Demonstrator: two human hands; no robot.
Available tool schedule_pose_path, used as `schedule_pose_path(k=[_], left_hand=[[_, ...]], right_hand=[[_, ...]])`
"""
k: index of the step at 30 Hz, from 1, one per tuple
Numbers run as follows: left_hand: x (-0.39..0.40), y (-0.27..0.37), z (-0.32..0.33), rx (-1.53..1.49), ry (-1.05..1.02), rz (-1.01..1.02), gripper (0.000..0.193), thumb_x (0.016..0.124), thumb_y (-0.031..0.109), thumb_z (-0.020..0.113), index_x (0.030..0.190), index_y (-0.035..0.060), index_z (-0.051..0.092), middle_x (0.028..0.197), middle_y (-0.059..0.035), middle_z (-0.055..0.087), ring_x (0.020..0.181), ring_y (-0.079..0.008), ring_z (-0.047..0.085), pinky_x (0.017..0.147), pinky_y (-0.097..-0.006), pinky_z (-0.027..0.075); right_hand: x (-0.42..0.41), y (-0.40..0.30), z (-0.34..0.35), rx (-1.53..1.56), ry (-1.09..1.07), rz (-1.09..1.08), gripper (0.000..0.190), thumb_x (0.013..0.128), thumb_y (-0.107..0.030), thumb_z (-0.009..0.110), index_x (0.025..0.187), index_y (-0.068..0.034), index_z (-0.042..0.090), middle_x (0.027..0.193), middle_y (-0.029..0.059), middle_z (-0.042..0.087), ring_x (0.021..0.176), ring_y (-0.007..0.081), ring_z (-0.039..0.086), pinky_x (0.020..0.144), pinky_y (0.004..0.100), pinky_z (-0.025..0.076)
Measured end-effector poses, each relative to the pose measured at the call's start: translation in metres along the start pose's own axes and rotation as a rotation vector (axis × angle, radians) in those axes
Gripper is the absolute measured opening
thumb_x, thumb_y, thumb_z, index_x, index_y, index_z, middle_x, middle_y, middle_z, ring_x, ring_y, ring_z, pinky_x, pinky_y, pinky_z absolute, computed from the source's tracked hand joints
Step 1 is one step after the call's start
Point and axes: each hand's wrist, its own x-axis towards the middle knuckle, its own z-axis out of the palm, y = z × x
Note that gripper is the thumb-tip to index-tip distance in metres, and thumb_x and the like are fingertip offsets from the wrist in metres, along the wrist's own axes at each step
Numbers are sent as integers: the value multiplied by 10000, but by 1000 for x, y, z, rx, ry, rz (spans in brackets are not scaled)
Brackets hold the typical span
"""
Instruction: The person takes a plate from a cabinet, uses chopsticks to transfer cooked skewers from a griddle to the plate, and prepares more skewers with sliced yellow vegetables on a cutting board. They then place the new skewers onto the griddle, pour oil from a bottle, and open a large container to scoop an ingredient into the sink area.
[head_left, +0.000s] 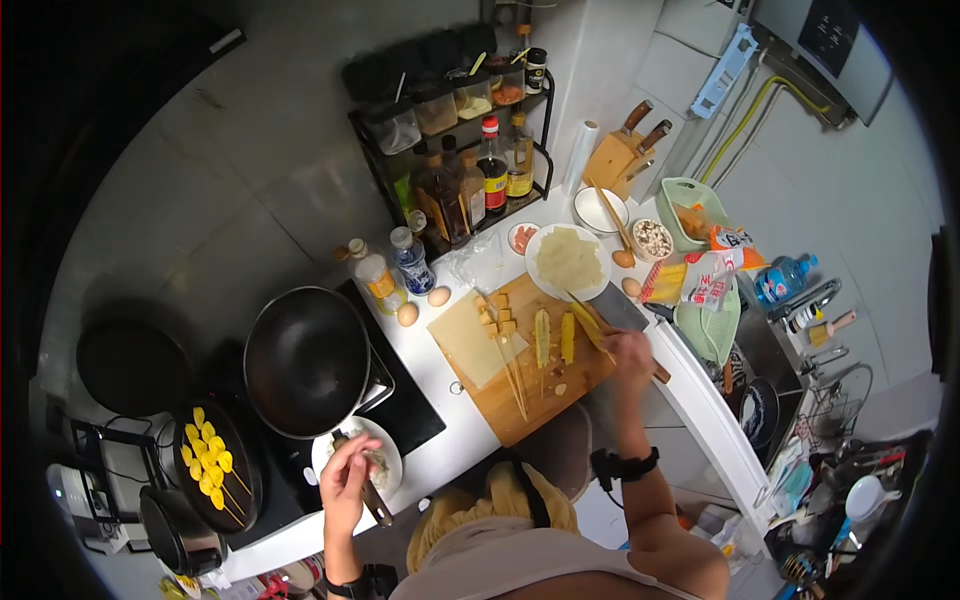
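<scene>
My right hand is shut on a wooden-handled kitchen knife at the right edge of the wooden cutting board. A yellow strip shows along the blade. Two more long yellow food pieces, one on the left and one on the right, lie on the board among crumbs. Left of them, skewered tan cubes rest on a pale sheet. My left hand appears empty with curled, parted fingers, over the wok handle and a white plate.
A black wok sits on the cooktop, beside a pan of yellow skewered pieces. Behind the board are a plate of pale sheets, loose eggs and a spice rack. A knife block and sink stand right.
</scene>
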Motion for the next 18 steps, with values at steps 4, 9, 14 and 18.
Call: schedule_pose_path(k=[4,9,14,18], left_hand=[[33,9,52,-135,-313,-73,538,952,398,342,1316,3,375,1243,-133,496,1036,-178,499,872,-305,398],[48,21,94,-686,-318,-80,639,918,478,300,1266,-50,393,1339,-202,386,1218,-289,399,1025,-377,302],[34,-1,59,-680,119,-24,499,942,356,273,989,-14,604,1280,-206,459,1169,-306,458,979,-403,368],[11,-2,20,-697,440,21,482,944,381,318,875,24,633,1153,-175,569,1082,-256,535,921,-361,427]], right_hand=[[-32,-86,51,654,-853,506,248,838,-98,557,1065,-3,536,1010,79,549,884,155,535,758,326,454],[-46,-178,99,714,-463,-815,228,751,-110,661,948,-14,596,1067,145,548,945,275,578,824,327,484],[-29,-182,126,851,-575,-1096,244,751,-77,618,988,-111,663,1065,89,590,1016,227,577,801,319,510],[-20,-116,200,758,-831,-420,300,784,-6,549,1078,-62,569,1077,137,555,1043,314,530,908,360,421]])
